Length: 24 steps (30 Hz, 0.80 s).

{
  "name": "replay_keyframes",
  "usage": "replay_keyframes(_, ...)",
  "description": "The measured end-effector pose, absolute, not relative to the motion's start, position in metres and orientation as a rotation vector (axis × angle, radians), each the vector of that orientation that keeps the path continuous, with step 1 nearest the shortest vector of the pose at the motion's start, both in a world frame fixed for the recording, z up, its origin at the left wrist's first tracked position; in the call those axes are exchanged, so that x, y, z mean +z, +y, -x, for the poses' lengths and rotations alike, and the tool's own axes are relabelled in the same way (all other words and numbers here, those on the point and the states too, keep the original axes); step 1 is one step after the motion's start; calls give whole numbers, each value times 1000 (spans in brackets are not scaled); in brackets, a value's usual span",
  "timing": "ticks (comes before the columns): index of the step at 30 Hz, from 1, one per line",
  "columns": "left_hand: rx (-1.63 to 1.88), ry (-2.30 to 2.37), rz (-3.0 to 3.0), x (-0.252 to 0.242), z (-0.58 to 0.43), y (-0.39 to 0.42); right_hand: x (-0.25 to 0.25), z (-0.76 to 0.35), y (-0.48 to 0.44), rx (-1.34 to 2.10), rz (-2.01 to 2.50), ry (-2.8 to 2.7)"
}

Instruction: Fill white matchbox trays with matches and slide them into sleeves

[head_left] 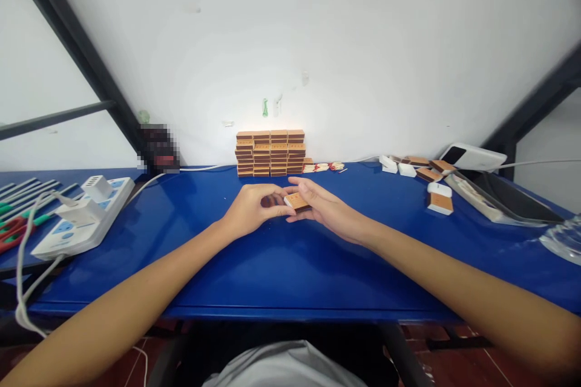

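A small matchbox (296, 201) with an orange-brown top and a white end is held between my two hands above the blue table (290, 281). The fingers of my left hand (255, 208) pinch its left end. My right hand (324, 208) grips its right side, thumb side up. Just beyond my hands stand stacked matchboxes (270, 154) in several columns against the wall. Loose matches (321, 167) lie in small piles to the right of the stack.
On the left are a white power strip (106, 205) and red-handled scissors (13, 231). At the right lie scattered matchboxes (429, 174), a white power bank (474, 157), a dark pouch (512, 193) and a clear plastic object (563, 239). White cables run along the back.
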<state>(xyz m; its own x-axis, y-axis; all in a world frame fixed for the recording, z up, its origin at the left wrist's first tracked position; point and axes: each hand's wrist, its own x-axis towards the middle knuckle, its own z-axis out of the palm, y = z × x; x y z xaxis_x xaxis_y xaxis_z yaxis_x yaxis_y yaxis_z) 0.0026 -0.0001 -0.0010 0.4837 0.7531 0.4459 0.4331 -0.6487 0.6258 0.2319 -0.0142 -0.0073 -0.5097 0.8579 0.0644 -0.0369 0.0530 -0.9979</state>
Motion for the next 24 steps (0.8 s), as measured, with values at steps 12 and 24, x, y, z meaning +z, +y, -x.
replay_keyframes(12, 1203, 1272, -2598, 38, 40, 59, -1, -248, 5, 1069, 1024, -1851)
replay_keyframes(24, 1211, 1781, -2766, 41, 52, 120, -1, -253, 12, 747, 1045, -1955)
